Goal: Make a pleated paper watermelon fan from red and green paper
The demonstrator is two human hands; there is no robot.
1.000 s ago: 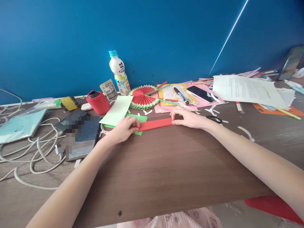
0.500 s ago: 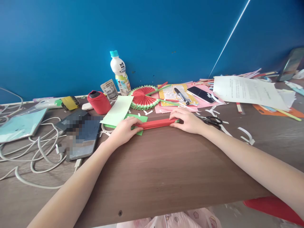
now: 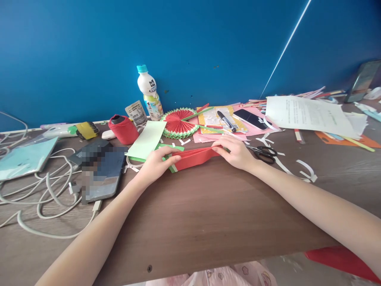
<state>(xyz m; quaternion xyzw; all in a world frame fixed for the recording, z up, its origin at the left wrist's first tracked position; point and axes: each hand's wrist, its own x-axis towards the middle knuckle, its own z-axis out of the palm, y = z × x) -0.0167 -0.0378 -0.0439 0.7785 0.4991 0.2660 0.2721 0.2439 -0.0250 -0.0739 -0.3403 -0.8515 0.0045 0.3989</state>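
A folded red paper strip (image 3: 195, 158) with green ends stretches between my hands above the brown table. My left hand (image 3: 159, 162) pinches its left end, thumb on the near side. At the other end my right hand (image 3: 233, 151) has its fingers closed on the strip. Its front layer hangs slightly apart from the layers behind. Just beyond lies a round pleated red fan (image 3: 180, 123) with a green zigzag edge. Green paper (image 3: 147, 139) lies beside my left hand, and black scissors (image 3: 266, 154) rest right of my right hand.
At the back stand a bottle (image 3: 151, 93) and a red-wrapped roll (image 3: 123, 130). A marker (image 3: 226, 121) and phone (image 3: 252, 118) lie on papers. White cables (image 3: 49, 186) and a dark tablet (image 3: 108, 172) are at left, a printed sheet (image 3: 309, 115) at right.
The flat, narrow red bundle has opened into a wider strip, its front layer now folded down toward me. Both hands remain at its ends, with the fingers slightly shifted.
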